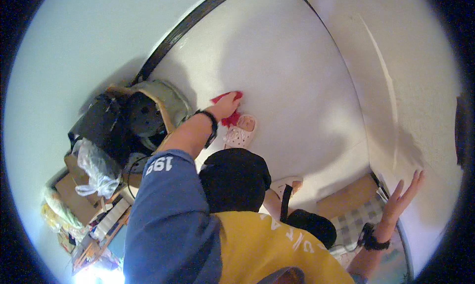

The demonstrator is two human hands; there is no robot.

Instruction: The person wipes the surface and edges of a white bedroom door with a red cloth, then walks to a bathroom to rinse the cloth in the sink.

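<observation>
My left hand (225, 108) is low at the pale floor, closed over a crumpled red cloth (232, 119). Parts of the cloth stick out on both sides of the fingers. Just beside it is my foot in a white clog (239, 135) with holes. Out to the right, my right hand (400, 197) holds nothing, its fingers spread before the pale wall (419, 109). Whether its fingertips touch the wall, I cannot tell. A second white clog (285, 184) is partly hidden by my dark-clothed leg and a black strap.
An open dark bag (111, 124) with tan trim stands near my left forearm, with a clear plastic bag (96, 169) beside it. Cardboard (74, 200) and clutter lie lower left. Another cardboard piece (347, 197) and checked cloth (358, 217) are at right. Dark baseboard (189, 20) edges the floor.
</observation>
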